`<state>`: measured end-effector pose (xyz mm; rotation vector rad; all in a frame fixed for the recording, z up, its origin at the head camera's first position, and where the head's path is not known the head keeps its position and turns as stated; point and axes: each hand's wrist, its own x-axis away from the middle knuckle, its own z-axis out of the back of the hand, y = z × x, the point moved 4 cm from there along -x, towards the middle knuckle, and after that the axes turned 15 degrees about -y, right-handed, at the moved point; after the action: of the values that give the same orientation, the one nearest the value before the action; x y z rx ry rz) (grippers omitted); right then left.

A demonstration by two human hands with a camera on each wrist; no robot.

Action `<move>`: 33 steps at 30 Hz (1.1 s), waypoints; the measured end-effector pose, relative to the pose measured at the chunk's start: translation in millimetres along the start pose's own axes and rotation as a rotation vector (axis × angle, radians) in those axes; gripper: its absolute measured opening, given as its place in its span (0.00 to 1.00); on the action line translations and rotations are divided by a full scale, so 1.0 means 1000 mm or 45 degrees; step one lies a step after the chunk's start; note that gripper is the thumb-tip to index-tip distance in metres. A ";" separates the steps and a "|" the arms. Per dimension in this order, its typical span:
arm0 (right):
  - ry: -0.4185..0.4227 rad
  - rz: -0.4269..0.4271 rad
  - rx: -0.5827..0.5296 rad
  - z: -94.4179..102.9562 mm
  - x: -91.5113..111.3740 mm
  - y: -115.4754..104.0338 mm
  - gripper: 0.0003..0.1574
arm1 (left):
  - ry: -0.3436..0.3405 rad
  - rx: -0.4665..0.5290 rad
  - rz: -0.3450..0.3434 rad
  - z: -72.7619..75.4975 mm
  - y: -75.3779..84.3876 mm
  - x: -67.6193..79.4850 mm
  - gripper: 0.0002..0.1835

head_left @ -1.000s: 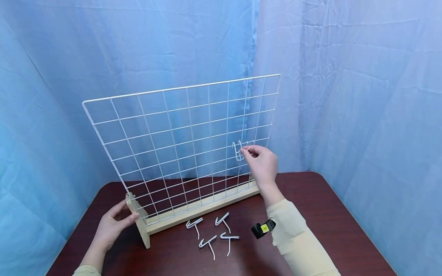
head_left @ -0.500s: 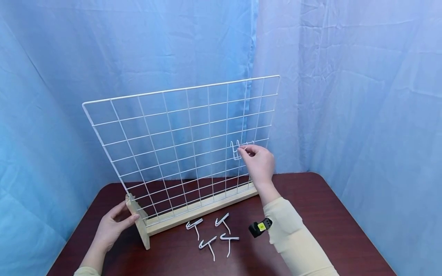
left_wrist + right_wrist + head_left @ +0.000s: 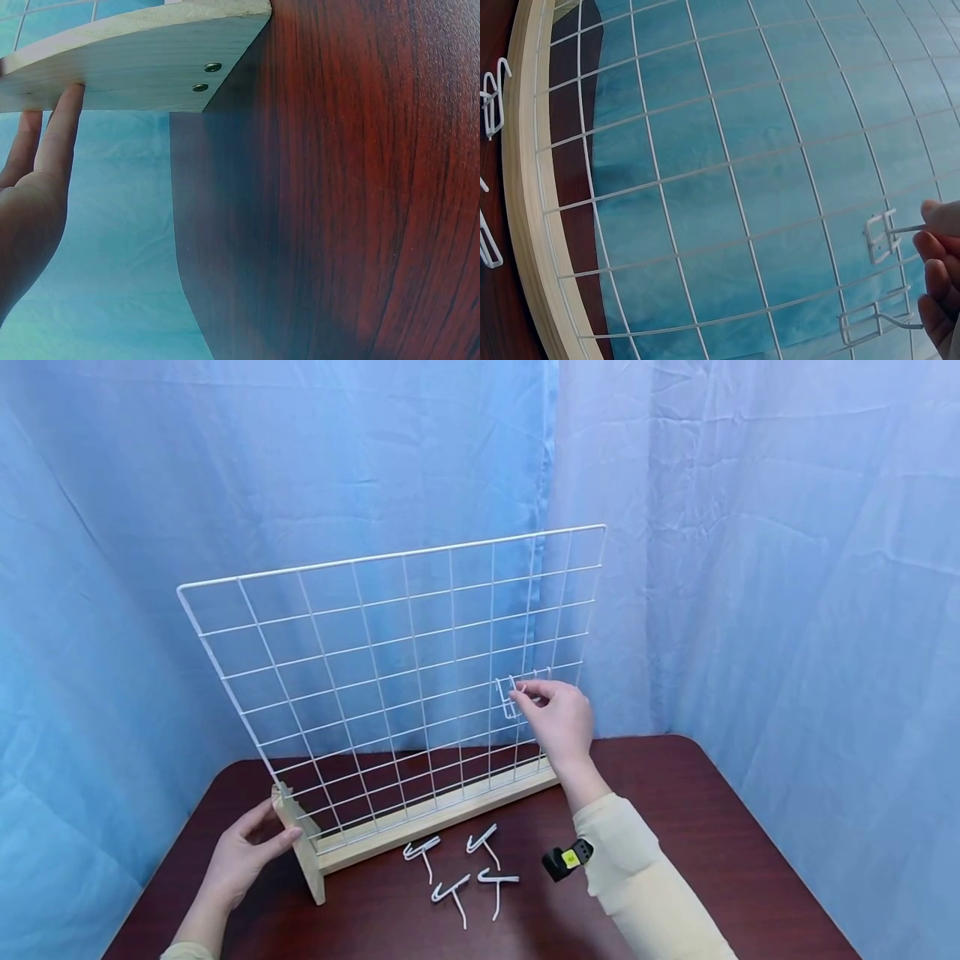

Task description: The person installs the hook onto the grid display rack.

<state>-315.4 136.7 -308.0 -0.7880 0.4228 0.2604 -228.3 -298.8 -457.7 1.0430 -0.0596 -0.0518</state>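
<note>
A white wire grid panel stands on a pale wooden base. My left hand grips the wooden end piece at the left, thumb in front and fingers behind. At the right part of the grid, my right hand pinches the prong of a white double-wire hook. Its bent tops are at a horizontal grid wire; whether both sit over it is too small to tell. Beside it, a second white hook hangs on the grid, partly behind the right hand in the head view.
Several loose white hooks lie on the dark red wooden table in front of the base. Blue curtains surround the table. A black strap device with a yellow label is on the right sleeve.
The hook in my right hand has shifted slightly left and then down, its bent tops dropping to the grid wire. My left hand stays on the wooden end piece.
</note>
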 end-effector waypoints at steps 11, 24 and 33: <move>-0.023 0.036 -0.035 0.003 0.016 0.003 0.12 | 0.020 0.044 -0.052 0.000 -0.001 0.000 0.36; -0.071 0.031 -0.002 -0.004 0.035 0.019 0.12 | 0.016 0.029 -0.049 0.000 -0.001 -0.002 0.36; -0.150 -0.001 -0.013 -0.017 0.053 0.033 0.14 | -0.006 0.000 -0.010 0.000 0.001 -0.001 0.37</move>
<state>-285.4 150.5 -363.6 -0.7784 0.3107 0.3066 -229.3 -298.5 -456.7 1.0436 -0.0598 -0.0616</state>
